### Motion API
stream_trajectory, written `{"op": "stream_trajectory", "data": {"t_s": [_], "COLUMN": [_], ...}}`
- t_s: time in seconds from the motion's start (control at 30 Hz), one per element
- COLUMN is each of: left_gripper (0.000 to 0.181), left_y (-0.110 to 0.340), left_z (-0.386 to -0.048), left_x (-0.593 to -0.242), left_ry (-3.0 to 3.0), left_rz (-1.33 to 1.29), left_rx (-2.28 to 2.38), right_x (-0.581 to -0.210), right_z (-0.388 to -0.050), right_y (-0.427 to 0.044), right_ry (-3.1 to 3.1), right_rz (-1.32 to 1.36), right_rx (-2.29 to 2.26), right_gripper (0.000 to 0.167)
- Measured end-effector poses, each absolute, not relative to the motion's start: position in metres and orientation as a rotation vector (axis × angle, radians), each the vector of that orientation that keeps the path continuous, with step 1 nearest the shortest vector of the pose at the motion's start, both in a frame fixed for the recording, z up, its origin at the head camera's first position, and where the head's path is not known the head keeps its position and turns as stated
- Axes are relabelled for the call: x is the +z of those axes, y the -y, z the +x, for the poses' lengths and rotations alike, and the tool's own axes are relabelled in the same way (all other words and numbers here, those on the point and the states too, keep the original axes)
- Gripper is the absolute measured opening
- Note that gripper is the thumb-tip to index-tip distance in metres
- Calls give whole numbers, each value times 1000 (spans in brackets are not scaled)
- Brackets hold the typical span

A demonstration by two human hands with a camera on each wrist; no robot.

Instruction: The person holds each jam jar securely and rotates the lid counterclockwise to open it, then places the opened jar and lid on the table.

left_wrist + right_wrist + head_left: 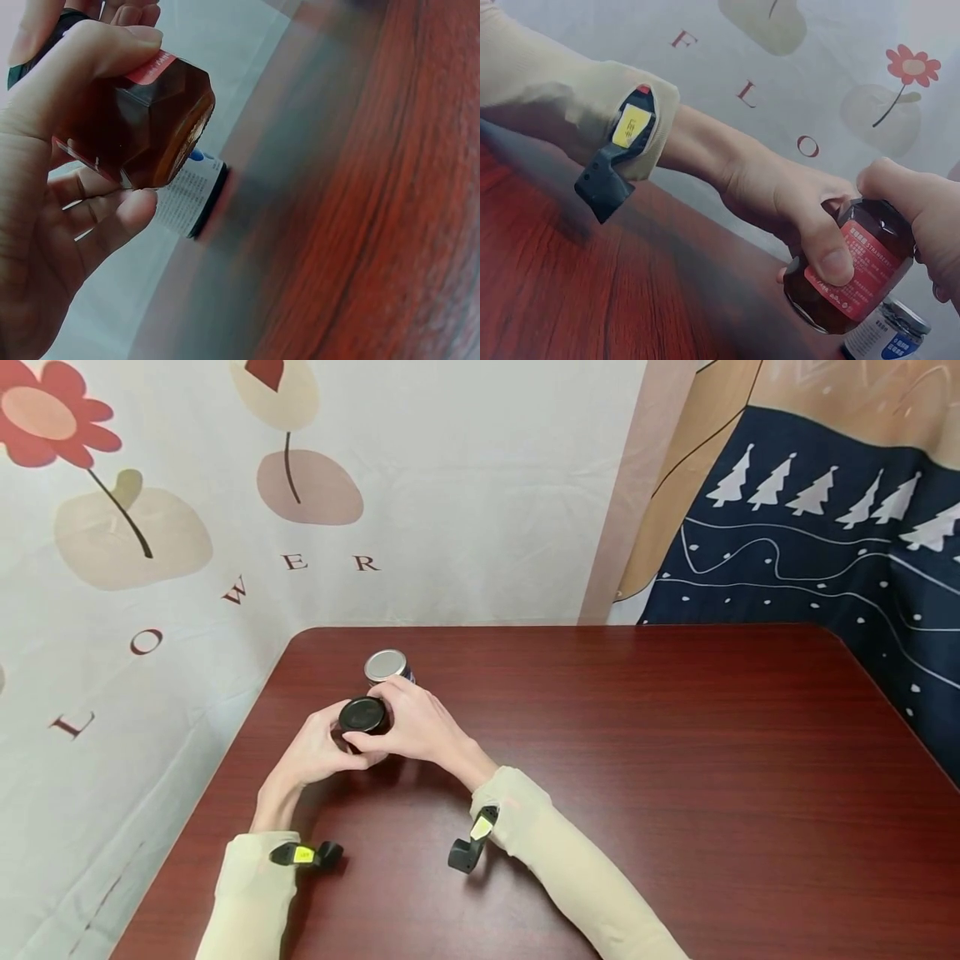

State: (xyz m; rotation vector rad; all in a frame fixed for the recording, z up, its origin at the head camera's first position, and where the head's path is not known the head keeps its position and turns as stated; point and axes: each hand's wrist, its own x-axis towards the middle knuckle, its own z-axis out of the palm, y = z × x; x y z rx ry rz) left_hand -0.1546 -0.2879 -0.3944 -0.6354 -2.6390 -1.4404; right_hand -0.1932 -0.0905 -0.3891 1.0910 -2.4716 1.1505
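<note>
Head view: both hands meet over the left part of the desk [675,793], around an amber jar [892,225] held above its surface. The left hand [307,752] is clamped on the jar's body, with its thumb across the red label [870,262] in the right wrist view. The right hand [416,722] has thumb and fingers curled round the black lid [363,714] at the jar's top. In the left wrist view the jar's faceted glass base shows. Just behind it, a silver-topped container [386,665] with a white and blue label stands on the desk. Pale sleeves [585,868] cover both forearms, and each wrist carries a small black device [472,843]. Beyond hang a flower-printed cloth [480,493] and, at right, a navy cloth [795,552] with white trees.
</note>
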Motion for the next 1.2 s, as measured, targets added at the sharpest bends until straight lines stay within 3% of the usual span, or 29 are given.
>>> {"op": "stream_trajectory", "data": {"t_s": [0.13,0.37,1.2], "left_gripper": [57,56,62], "left_y": [295,277,261], "left_z": [-163,-151,-154], "left_x": [-409,-382,-376], "left_ry": [2640,2577,2550], "left_rz": [-639,-722,-817], "left_rx": [-1450,-1487,-1477], "right_x": [-390,-391,-390], "right_z": [-192,-191,-187], "right_y": [89,85,73], "right_ry": [2436,2328,2119], "right_rz": [1081,1086,1063], "right_rx": [1187,1269,1402], "right_gripper": [40,42,44]}}
